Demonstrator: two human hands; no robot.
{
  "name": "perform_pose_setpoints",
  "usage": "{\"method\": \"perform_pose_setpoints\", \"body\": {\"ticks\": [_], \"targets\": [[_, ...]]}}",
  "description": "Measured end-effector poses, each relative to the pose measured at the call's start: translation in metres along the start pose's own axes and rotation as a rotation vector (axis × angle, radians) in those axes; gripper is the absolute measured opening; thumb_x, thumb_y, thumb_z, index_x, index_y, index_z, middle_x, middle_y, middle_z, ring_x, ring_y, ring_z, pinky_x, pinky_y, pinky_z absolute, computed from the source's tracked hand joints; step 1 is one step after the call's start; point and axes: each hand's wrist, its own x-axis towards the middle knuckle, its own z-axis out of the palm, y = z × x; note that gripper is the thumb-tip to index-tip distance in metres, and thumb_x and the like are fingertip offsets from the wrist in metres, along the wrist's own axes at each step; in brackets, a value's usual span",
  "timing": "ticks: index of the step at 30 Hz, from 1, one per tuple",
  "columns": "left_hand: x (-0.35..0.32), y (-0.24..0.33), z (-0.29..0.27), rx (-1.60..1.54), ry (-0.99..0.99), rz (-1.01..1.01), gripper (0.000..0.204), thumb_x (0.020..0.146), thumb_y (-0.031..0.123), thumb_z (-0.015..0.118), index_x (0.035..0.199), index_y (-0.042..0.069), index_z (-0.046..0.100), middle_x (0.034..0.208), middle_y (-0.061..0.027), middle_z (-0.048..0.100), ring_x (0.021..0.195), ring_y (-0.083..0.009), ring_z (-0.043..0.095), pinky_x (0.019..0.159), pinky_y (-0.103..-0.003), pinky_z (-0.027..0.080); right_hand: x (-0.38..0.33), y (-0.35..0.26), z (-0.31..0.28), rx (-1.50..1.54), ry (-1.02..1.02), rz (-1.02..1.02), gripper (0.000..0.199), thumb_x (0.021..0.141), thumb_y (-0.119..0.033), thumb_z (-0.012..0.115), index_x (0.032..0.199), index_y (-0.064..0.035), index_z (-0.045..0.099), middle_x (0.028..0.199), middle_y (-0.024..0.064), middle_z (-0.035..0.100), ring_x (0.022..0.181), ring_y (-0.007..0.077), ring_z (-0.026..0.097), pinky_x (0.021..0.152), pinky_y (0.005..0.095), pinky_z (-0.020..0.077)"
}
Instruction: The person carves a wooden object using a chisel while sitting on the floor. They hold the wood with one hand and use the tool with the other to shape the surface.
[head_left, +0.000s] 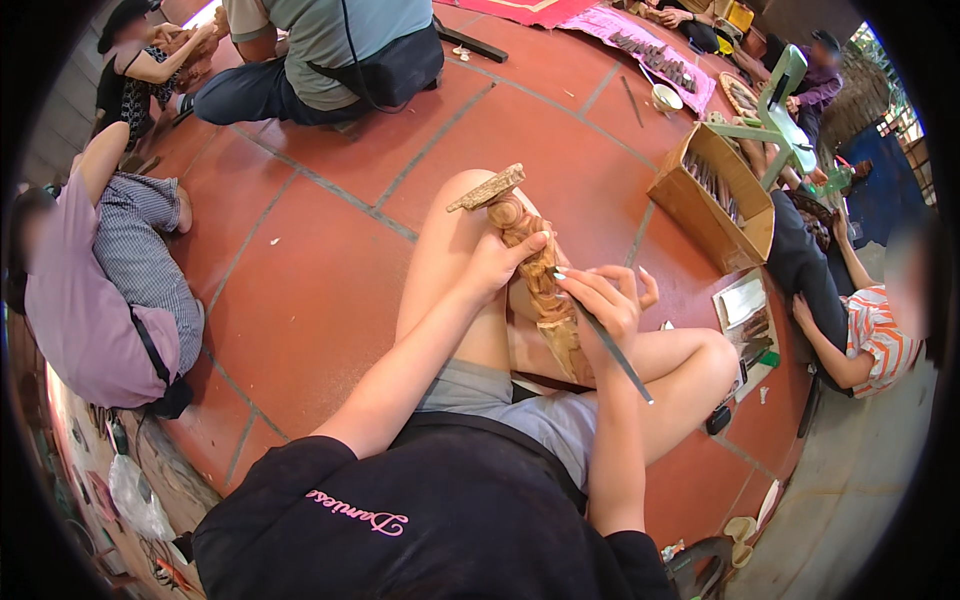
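Note:
A carved wooden figurine lies slanted over my lap, its wide flat base at the far end and its narrow end toward me. My left hand is wrapped round its upper part, thumb across the front. In my right hand is a slim, dark metal carving chisel, pinched near its working end. The fingertips and that end meet the middle of the figurine; the exact cutting edge is too small to make out. The chisel's other end sticks out toward my right thigh.
A cardboard box with several thin tools stands ahead on the right, beside a green plastic chair. Papers lie near my right knee. Farther off are a white bowl and a pink cloth. Several people sit around.

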Motion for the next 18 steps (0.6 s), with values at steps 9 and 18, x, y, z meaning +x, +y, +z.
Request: {"method": "perform_pose_setpoints", "body": {"ticks": [9, 18], "targets": [[0.008, 0.001, -0.005, 0.005, -0.022, -0.041, 0.032, 0.088, 0.014, 0.072, 0.112, 0.003, 0.053, 0.105, -0.0064, 0.063, 0.098, -0.0160, 0.063, 0.088, -0.031, 0.052, -0.002, 0.005, 0.009, 0.028, 0.039, 0.054, 0.017, 0.073, -0.013, 0.074, 0.089, -0.0179, 0.074, 0.094, -0.0068, 0.072, 0.091, 0.0145, 0.059, 0.100, 0.0418, 0.0218], [0.003, 0.005, -0.001, -0.003, -0.051, -0.028, 0.032, 0.089, 0.013, 0.070, 0.114, 0.000, 0.056, 0.109, -0.0101, 0.065, 0.102, -0.0189, 0.063, 0.092, -0.034, 0.051, -0.005, -0.003, -0.002, -0.016, 0.046, 0.025, 0.019, 0.070, -0.010, 0.074, 0.087, -0.0170, 0.074, 0.093, -0.0066, 0.073, 0.084, 0.0141, 0.058, 0.096, 0.0407, 0.0255]]}}
